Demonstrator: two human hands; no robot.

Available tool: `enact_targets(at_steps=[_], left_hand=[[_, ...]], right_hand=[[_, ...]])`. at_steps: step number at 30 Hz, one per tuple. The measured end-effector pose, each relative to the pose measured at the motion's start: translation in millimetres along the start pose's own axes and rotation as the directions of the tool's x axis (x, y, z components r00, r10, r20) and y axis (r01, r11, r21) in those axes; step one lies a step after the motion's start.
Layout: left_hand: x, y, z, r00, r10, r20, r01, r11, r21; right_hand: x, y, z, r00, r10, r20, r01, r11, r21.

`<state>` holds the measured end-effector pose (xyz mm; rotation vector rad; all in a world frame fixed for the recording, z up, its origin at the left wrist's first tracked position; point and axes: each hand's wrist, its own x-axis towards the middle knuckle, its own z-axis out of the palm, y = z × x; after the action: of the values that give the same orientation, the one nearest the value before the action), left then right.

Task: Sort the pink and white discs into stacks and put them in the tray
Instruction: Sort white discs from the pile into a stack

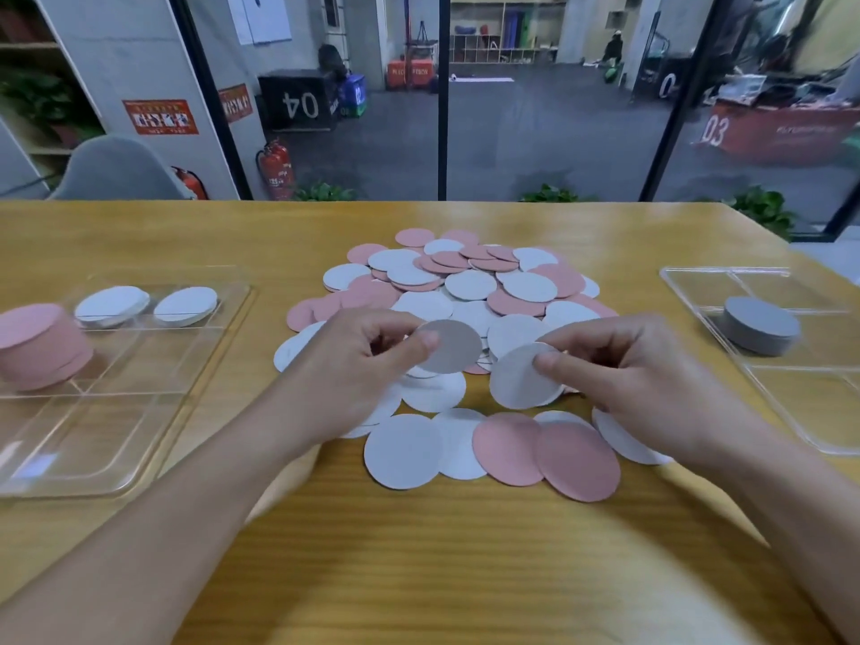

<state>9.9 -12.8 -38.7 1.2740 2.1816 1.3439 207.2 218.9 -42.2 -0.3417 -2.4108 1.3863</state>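
— Forearms come in low over the bare front of the table (pixel 465 574). Start at the left: what's over there?

— Clear tray (pixel 139 412) with dividers. At its far end sit two white stacks (pixel 144 305) side by side, and a tall pink stack (pixel 42 346) stands at its left edge.

— And the left hand (pixel 353 365)?

— Curled, thumb and fingers pinching the edge of a greyish disc (pixel 449 346), held up just above the near side of the pile (pixel 465 290). That pile of loose pink and white discs spreads across the middle of the table, reaching out beyond both hands.

— The right hand (pixel 619 365)?

— Also pinching: thumb on top of a white disc (pixel 523 377), which tilts toward the person. The two held discs are just beside each other, nearly edge to edge, between the hands.

— Further right?

— A second clear tray (pixel 698 290), with one grey stack (pixel 761 325) in it.

— So which way does the next move go?

— My guess: the white stacks lie well to the left of both hands, and the left hand is the nearer one. The white disc would have to cross over, or be passed across, to get there. The grey stack lies to the right, nearer the right hand. Whether the greyish disc belongs with it I can't tell; the colour is unclear.
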Motion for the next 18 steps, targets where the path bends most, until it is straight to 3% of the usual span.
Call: enact_targets(at_steps=[3,8,14,18], left_hand=[[-1.6,0.9,-7.3,1.0,-0.007,-0.017,0.007,0.999,0.031],[-0.8,-7.0,-1.8,0.996,-0.092,0.006,0.092,0.996,-0.021],[-6.4,-8.9,2.9,1.0,-0.004,0.002,0.004,1.0,0.019],[-8.1,-3.8,13.1,0.996,0.082,0.044,-0.079,0.995,-0.064]], right_hand=[[-4.1,-6.7,8.7,1.0,0.017,0.018,-0.018,0.999,0.051],[-10.9,-6.9,18.6,1.0,-0.022,-0.004,0.021,0.987,-0.161],[-14.0,-5.8,24.8,0.996,-0.086,0.009,0.086,0.995,-0.045],[-13.5,-3.6,33.5,0.989,-0.142,-0.044,0.133,0.977,-0.166]])
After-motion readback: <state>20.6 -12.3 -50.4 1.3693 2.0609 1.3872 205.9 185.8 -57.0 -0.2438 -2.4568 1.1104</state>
